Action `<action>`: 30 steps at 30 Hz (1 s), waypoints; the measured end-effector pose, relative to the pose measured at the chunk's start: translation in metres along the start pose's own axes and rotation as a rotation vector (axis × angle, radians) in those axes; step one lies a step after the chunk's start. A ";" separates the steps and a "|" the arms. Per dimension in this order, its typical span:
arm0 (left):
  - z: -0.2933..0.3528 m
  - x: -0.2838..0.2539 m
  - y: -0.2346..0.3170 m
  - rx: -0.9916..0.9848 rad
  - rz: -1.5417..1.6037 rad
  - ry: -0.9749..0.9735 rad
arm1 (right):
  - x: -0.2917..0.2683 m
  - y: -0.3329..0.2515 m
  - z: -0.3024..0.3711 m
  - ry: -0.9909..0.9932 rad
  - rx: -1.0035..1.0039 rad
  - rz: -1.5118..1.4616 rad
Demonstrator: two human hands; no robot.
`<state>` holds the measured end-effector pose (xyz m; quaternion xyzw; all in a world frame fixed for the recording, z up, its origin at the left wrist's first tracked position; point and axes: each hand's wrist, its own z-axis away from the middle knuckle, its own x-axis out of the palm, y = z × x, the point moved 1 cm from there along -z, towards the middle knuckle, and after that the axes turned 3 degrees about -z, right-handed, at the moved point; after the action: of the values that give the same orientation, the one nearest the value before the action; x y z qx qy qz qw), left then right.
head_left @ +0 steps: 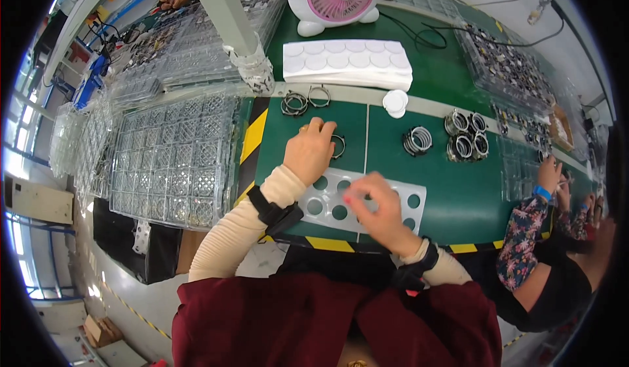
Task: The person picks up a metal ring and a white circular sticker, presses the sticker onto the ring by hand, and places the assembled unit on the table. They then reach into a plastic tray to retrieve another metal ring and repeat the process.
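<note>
My left hand (310,152) is on the green mat with its fingers curled down and close together. A dark-edged metal ring, like a watch case (338,146), sits at its fingertips, partly hidden by them. My right hand (380,211), smeared by motion, is over a white sheet with round holes (314,222); whether anything is between its fingers cannot be seen. Beyond my left hand lie more metal rings (295,104) and a single lighter ring (319,95). To the right, a stack of rings (417,140) stands near a cluster of ring stacks (466,135).
Round white discs (395,103) lie below a white pad of circles (347,61). A pink-and-white fan (335,3) stands behind. Clear compartment trays (173,161) fill the left, beside a post (229,26). A co-worker's hand (549,172) works at the right.
</note>
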<state>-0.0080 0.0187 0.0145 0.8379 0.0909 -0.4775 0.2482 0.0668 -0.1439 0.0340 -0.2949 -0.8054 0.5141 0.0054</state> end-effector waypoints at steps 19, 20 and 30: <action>-0.010 0.011 -0.017 -0.685 1.968 -0.726 | 0.005 0.056 -0.053 0.504 0.339 -0.556; -0.010 0.014 -0.017 -0.689 1.969 -0.736 | 0.005 0.054 -0.054 0.498 0.362 -0.561; -0.016 0.013 -0.008 -0.789 2.272 -0.578 | 0.010 0.052 -0.057 0.476 0.540 -0.683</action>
<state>0.0075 0.0327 0.0075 0.1733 -0.6083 -0.0988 0.7683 0.1005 -0.0765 0.0141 -0.1116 -0.6704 0.5917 0.4335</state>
